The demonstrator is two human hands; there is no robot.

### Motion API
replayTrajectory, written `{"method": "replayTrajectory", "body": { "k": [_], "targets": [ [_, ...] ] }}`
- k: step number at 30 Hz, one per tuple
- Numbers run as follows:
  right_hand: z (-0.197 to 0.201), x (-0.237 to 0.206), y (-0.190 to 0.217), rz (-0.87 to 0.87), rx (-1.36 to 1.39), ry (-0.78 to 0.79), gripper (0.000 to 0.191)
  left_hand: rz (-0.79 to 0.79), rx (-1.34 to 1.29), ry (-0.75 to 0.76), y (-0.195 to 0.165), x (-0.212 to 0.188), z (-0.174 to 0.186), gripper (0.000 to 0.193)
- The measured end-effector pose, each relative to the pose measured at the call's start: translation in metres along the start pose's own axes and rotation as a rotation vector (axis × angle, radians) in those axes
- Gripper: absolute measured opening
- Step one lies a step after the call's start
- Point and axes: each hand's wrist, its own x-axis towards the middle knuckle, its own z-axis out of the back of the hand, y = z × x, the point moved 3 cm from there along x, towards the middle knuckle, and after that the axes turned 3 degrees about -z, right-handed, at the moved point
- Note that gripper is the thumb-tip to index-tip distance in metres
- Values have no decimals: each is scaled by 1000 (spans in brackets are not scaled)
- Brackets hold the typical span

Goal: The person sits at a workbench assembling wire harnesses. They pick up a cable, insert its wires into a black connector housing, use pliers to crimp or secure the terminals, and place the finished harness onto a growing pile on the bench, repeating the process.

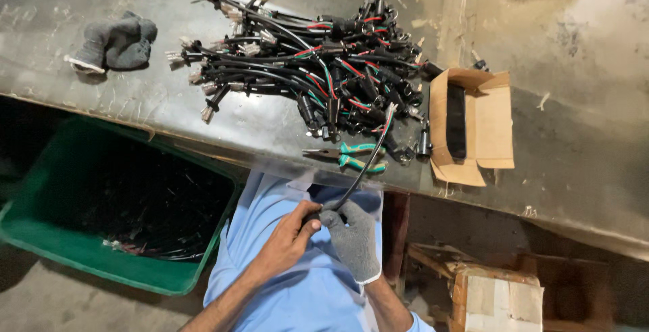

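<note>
Grip: left hand (287, 237) bare, right hand (353, 237) in a grey knit glove, both pinched closed on the near end of one black cable (362, 170) (stiff, thin, red/green leads at its far tip). Cable runs toward 1 o'clock, up over the edge of the scuffed metal surface (581, 143). Green-handled pliers (348, 156) lie beside it; tangled harness pile (318, 68) at 12, open cardboard box (483, 126) at 2, green plastic bin (122, 210) at 9.
</note>
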Motion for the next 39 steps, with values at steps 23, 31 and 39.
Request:
{"method": "replayTrajectory", "body": {
  "k": [23, 31, 39],
  "targets": [
    [24, 36, 35, 326, -201, 94, 21, -131, -312, -78, 7, 11, 21, 26],
    [34, 76, 79, 686, -861, -176, 68, -40, -288, -79, 0, 19, 53, 29],
    [42, 41, 46, 499, -375, -167, 14, -71, -144, -54, -26, 14, 49, 53]
  ]
}}
